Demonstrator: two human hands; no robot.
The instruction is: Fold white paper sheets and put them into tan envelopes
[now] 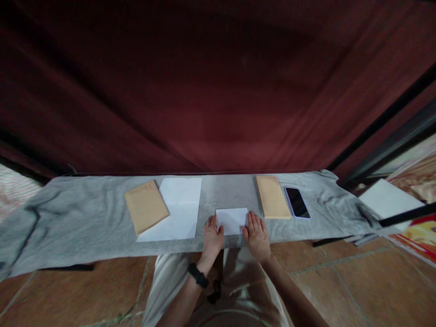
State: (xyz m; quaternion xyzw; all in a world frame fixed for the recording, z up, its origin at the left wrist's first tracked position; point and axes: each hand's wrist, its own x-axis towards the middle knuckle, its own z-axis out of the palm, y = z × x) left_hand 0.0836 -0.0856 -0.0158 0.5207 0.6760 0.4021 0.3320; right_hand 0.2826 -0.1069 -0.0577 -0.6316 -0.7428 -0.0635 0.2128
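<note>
A small white sheet of paper (232, 221), perhaps folded, lies flat on the grey cloth in front of me. My left hand (213, 237) rests at its left edge, fingers stretched forward and the thumb on the paper. At the right edge lies my right hand (256, 234), flat with its fingers extended and the thumb touching the paper's side. To the left is a larger white sheet (182, 206), partly covered by a brown envelope or stack of envelopes (146, 206). Another brown envelope stack (273, 197) lies beyond my right hand.
A phone (297, 202) with a dark screen lies right of the right envelopes. The grey cloth (91, 213) covers a narrow bench. Behind it hangs a dark red curtain (218, 104). Dark bars (391, 113) and a white board (390, 200) stand at the right.
</note>
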